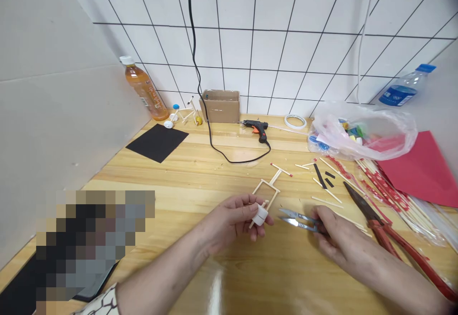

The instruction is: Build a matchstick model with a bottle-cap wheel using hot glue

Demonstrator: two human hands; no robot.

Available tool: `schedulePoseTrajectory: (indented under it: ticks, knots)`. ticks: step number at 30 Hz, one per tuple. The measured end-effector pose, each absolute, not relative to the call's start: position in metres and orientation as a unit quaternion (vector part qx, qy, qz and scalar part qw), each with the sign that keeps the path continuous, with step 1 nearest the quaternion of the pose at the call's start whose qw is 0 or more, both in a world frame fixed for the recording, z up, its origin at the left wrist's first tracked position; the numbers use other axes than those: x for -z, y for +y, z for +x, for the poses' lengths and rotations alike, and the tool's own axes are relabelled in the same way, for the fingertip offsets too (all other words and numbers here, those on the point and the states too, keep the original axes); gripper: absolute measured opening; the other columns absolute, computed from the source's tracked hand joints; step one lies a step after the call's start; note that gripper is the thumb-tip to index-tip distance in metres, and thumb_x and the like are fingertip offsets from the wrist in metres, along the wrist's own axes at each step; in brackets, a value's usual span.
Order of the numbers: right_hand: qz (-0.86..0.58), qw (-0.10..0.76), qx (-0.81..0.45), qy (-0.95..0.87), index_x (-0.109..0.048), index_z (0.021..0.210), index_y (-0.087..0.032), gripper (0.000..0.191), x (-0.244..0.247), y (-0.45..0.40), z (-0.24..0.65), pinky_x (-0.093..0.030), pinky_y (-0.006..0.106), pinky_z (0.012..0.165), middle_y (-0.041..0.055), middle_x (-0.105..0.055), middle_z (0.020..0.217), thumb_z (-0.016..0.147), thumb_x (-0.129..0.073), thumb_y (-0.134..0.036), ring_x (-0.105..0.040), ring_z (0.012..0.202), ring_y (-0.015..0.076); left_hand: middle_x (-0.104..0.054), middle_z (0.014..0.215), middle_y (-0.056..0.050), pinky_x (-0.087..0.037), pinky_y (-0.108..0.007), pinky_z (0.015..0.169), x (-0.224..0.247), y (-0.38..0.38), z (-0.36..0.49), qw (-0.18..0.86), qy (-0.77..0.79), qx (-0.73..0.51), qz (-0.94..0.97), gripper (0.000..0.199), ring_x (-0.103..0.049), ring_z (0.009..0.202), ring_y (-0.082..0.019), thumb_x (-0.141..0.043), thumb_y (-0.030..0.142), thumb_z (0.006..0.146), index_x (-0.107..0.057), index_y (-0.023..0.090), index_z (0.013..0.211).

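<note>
Apparently snips [297,220] in right hand [343,234], white wheel [260,215] in left hand [229,222].

- This was a small craft workspace in a corner of a room.
- My wooden bench [171,195] ran up to a white tiled wall [250,43] with black grout lines.
- A hot glue gun [255,129] lay on the bench, and its black cord [191,19] hung down the wall.
- Small snips [296,224] and red-handled cutters [390,234] were in my work area.
- Bundled wooden sticks [393,200], red card [422,172], a black sheet [157,142] and a plastic bag of colourful bits [361,133] lay around.
- A wheeled stick model [182,114] stood at the back.
</note>
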State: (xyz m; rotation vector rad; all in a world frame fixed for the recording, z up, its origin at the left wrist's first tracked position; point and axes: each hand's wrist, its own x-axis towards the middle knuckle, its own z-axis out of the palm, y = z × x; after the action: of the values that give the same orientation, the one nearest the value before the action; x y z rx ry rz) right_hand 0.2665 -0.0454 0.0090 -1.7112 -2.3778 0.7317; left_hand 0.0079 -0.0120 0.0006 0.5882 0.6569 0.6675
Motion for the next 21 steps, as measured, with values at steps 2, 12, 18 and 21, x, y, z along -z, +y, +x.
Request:
schedulePoseTrajectory:
  ticks: [2, 12, 18, 21]
  knots:
    - [-0.565, 0.107, -0.266, -0.774, -0.048, 0.101, -0.021, 0.020, -0.013, -0.045, 0.262, -0.050, 0.031, 0.068, 0.0053, -0.064, 0.089, 0.082, -0.043, -0.020, -0.061, 0.077, 0.0184, -0.066, 0.083, -0.013, -0.042, -0.021, 0.051, 0.000, -0.012, 0.008, 0.847, 0.310, -0.327, 0.281, 0.027, -0.061, 0.061, -0.014, -0.065, 0.027, 0.074, -0.057, 0.009, 0.092]
    - [-0.511, 0.201, -0.353, -0.758, -0.054, 0.114, -0.025, 0.030, -0.017, -0.053, 0.226, -0.050, 0.033, 0.084, 0.0053, -0.066, 0.101, 0.092, -0.035, -0.033, -0.059, 0.101, 0.0199, -0.066, 0.089, -0.012, -0.044, -0.026, 0.063, 0.002, -0.015, 0.010, 0.831, 0.309, -0.345, 0.308, 0.036, -0.062, 0.069, -0.016, -0.072, 0.030, 0.069, -0.056, 0.011, 0.096]
    - [-0.505, 0.201, -0.364, -0.756, -0.057, 0.099, -0.022, 0.028, -0.015, -0.054, 0.219, -0.049, 0.033, 0.085, 0.0058, -0.065, 0.095, 0.093, -0.033, -0.033, -0.060, 0.095, 0.0193, -0.065, 0.087, -0.009, -0.045, -0.028, 0.066, 0.005, -0.017, 0.011, 0.829, 0.298, -0.345, 0.323, 0.034, -0.062, 0.071, -0.016, -0.071, 0.027, 0.070, -0.056, 0.012, 0.097]
    - [-0.497, 0.204, -0.373, -0.756, -0.057, 0.100, -0.022, 0.027, -0.015, -0.054, 0.216, -0.049, 0.032, 0.083, 0.0056, -0.066, 0.094, 0.093, -0.034, -0.032, -0.060, 0.094, 0.0187, -0.065, 0.086, -0.008, -0.046, -0.028, 0.067, 0.006, -0.019, 0.011, 0.827, 0.294, -0.342, 0.335, 0.034, -0.062, 0.071, -0.016, -0.071, 0.027, 0.071, -0.057, 0.013, 0.098]
